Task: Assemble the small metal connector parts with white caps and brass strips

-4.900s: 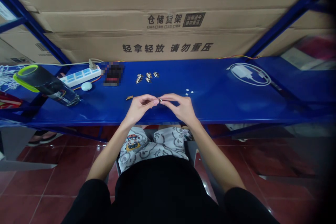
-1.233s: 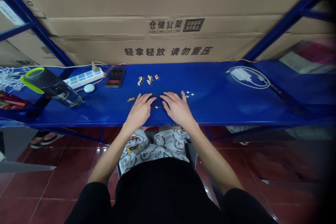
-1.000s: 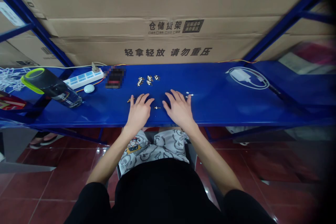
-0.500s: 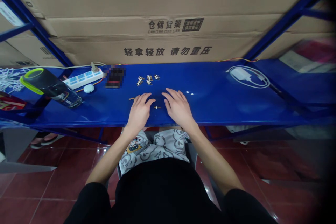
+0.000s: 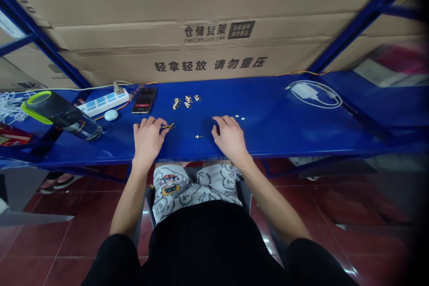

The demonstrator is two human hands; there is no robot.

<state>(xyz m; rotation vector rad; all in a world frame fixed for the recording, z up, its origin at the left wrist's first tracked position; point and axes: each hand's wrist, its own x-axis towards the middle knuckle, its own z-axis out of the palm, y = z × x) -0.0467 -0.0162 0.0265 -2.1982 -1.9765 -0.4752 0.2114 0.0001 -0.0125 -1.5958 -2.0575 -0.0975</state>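
Left hand [image 5: 146, 139] on blue steel shelf [image 5: 268, 136], fingers [image 5: 152, 121] curled narrow beside a small brass part [image 5: 168, 126]; cannot tell if gripping it. Right hand [image 5: 229, 136] palm-down, fingers loosely spread, holding nothing. Small metal pin [image 5: 199, 136] lies between hands. Farther back: white bits [image 5: 238, 117], cluster of small metal parts [image 5: 184, 103], phone [image 5: 141, 106], cardboard cartons [image 5: 201, 44].
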